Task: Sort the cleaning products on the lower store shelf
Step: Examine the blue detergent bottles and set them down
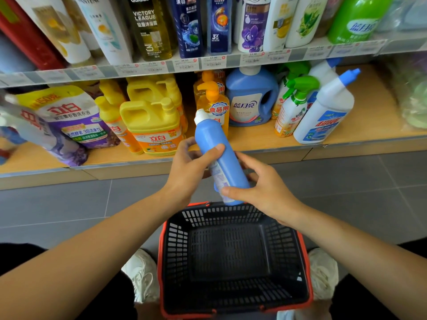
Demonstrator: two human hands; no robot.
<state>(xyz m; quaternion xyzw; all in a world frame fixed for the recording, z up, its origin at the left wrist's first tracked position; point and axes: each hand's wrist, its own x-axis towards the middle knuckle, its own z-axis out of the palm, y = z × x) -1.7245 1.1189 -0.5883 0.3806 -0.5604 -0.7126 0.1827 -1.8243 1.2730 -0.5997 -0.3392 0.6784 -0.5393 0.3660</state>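
- The blue bottle is held tilted in the air, white cap up and towards the shelf, above the far rim of the basket and in front of the lower shelf.
- It is grasped by both hands: the left hand is wrapped round its upper body, and the right hand is curled round its lower end.
- A good placement is judged to need the bottle brought upright, its label turned outward, and its base set flat on bare shelf.
- The bare strip in front of the blue jug is judged the natural spot, since the colours match.
- The orange pump bottle stands just behind the cap and could be knocked.
- Yellow jugs crowd the left side; a spray bottle and a white bottle lean at the right.
- The basket, on the floor between the feet, holds nothing that can be seen.
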